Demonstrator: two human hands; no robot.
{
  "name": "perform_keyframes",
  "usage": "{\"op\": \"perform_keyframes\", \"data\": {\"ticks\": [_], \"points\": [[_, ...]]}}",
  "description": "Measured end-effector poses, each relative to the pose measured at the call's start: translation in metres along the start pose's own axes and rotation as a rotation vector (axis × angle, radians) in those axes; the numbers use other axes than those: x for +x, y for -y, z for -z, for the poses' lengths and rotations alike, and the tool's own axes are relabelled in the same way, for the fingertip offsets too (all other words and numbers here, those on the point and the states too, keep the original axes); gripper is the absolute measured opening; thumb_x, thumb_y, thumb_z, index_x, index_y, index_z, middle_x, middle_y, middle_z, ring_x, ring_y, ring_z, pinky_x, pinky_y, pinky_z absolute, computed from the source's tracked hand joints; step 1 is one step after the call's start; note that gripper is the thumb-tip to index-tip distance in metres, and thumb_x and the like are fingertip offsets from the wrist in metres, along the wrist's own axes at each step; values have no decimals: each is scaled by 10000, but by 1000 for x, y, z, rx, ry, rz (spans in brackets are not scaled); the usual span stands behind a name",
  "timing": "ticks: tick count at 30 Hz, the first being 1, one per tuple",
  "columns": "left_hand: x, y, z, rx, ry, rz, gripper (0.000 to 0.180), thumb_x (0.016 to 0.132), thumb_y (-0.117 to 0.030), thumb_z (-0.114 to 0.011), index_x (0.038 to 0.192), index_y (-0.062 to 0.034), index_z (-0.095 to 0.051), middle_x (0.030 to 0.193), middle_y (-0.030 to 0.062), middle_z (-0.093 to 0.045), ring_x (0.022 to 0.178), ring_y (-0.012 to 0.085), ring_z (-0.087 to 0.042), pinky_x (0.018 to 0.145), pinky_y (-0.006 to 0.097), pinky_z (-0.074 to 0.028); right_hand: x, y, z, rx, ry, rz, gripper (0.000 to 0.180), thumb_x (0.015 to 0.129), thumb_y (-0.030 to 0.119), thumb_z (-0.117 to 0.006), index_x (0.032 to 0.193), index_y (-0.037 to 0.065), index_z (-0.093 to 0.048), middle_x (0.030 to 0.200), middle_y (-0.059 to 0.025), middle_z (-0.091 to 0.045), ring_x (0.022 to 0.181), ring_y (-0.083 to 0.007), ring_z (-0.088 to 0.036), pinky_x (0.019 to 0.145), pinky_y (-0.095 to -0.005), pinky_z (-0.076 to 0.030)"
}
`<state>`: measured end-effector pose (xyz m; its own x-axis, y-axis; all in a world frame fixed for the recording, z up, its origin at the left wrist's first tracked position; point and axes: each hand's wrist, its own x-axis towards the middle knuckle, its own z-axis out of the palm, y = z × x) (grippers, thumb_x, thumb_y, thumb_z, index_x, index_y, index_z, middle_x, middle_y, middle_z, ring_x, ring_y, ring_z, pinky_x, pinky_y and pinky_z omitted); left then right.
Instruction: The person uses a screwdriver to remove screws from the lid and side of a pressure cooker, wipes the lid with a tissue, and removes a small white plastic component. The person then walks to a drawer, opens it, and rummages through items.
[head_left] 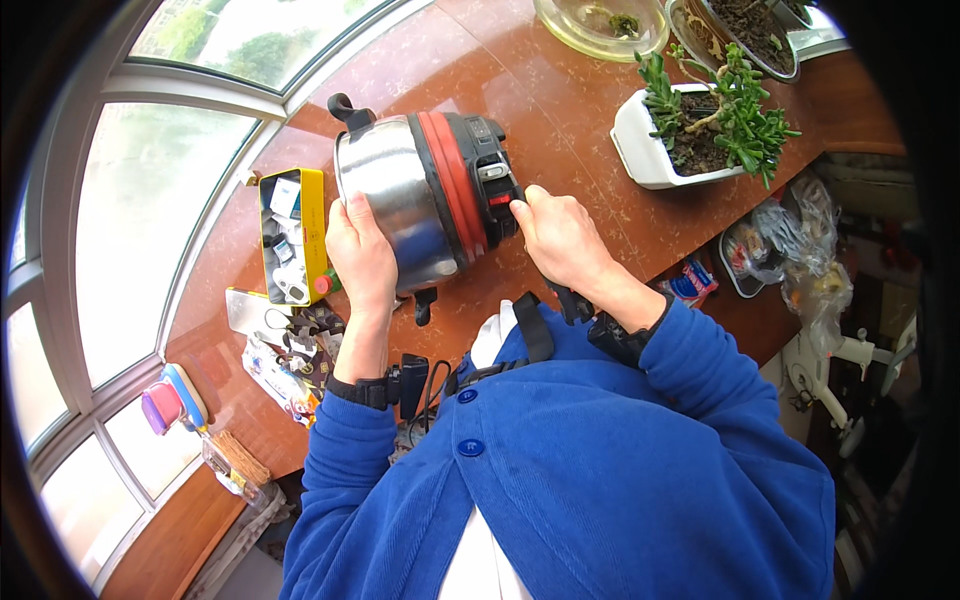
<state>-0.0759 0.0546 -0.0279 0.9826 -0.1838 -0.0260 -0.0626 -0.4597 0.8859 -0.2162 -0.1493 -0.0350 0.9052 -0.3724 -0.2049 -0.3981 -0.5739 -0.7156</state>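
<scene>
Beyond the blue jacket, the left hand grasps the steel pot, thumb along its wall. The right hand curls its fingers at the lid; whether they grip is hidden. The pot lies tipped over the brown table, lid rightward, between a yellow box and a potted plant. Windows stand farther left.

At eleven o'clock, the pot shines silver-grey, with red banding and a black lid bearing one bright-red patch, against a reddish-brown counter flecked with paler marks. Toward ten o'clock the box is yellow outside and dark grey inside, while at two green leaves top a white planter. At six, the finely ribbed jacket is blue with darker blue buttons.
</scene>
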Motion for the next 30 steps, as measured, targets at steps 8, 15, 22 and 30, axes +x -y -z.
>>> {"op": "perform_keyframes", "data": {"ticks": [8, 15, 22, 30], "points": [[1, 0, 4, 18, -16, -20, 427, 1122, -328, -466, 1003, 52, -619, 792, 145, -647, 716, 200, -563, 703, 373, -489, -2, 15, 0, 3, 6, -52, 351, 1064, 271, -523, 883, -27, -568, 782, -309, -645, 801, -520, -649, 718, -587, -496], [-2, -2, 3, 44, -28, -68, 398, 1120, -304, -483, 944, 37, -589, 723, 104, -584, 661, 172, -489, 636, 363, -454, -4, 24, 5, -34, 48, -101, 355, 1063, 279, -519, 918, -33, -608, 840, -312, -686, 864, -512, -682, 779, -593, -535], [-4, -1, 4, 5, -45, -60, 399, 1118, -299, -491, 913, 34, -571, 689, 83, -549, 644, 151, -463, 611, 352, -438, -5, 27, 6, -50, 44, -98, 355, 1062, 275, -520, 935, -43, -615, 838, -313, -686, 859, -517, -682, 784, -594, -535], [-15, 3, 12, -26, -89, -135, 382, 1121, -275, -458, 900, 17, -566, 706, 41, -537, 630, 124, -471, 583, 323, -407, -12, 28, 2, -48, 19, -53, 316, 1051, 280, -535, 920, -5, -580, 784, -304, -676, 787, -524, -673, 711, -610, -531]]}}
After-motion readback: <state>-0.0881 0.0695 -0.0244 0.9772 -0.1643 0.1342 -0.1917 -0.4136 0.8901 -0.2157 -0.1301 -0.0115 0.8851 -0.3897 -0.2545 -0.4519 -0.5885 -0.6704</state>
